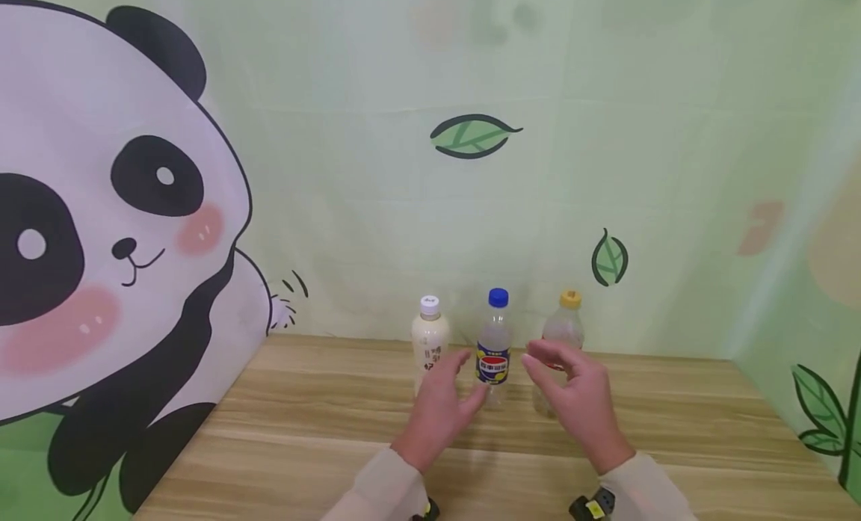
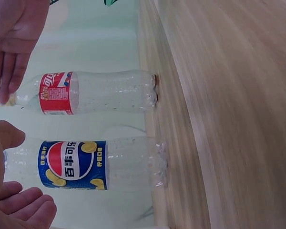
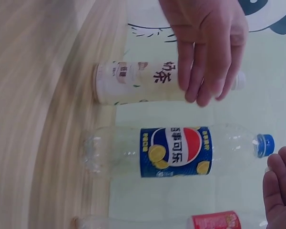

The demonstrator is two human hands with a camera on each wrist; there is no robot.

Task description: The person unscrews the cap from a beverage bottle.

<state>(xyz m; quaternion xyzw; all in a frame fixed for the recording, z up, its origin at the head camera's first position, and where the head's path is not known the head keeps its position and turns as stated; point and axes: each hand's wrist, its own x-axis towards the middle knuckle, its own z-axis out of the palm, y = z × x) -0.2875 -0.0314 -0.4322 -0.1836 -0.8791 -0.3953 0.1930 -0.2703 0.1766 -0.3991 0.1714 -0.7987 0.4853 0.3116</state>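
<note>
Three bottles stand upright in a row. On the left is a milk tea bottle (image 1: 430,334) with a white cap. In the middle is a clear Pepsi bottle (image 1: 493,364) with a blue cap and a blue lemon label. A clear cola bottle (image 2: 57,93) with a red label and yellow cap is on the right. My left hand (image 1: 440,405) is held in front of the milk tea and Pepsi bottles, its fingers loosely bent and holding nothing. My right hand (image 1: 584,394) overlaps the cola bottle in the head view, thumb and fingers apart, also without anything in it.
The bottles stand on a wood-grain table (image 1: 316,431), toward its back edge. Behind them hangs a pale green backdrop (image 1: 350,207) with leaves and a large panda (image 1: 134,207) at left. Each wrist wears a dark strap.
</note>
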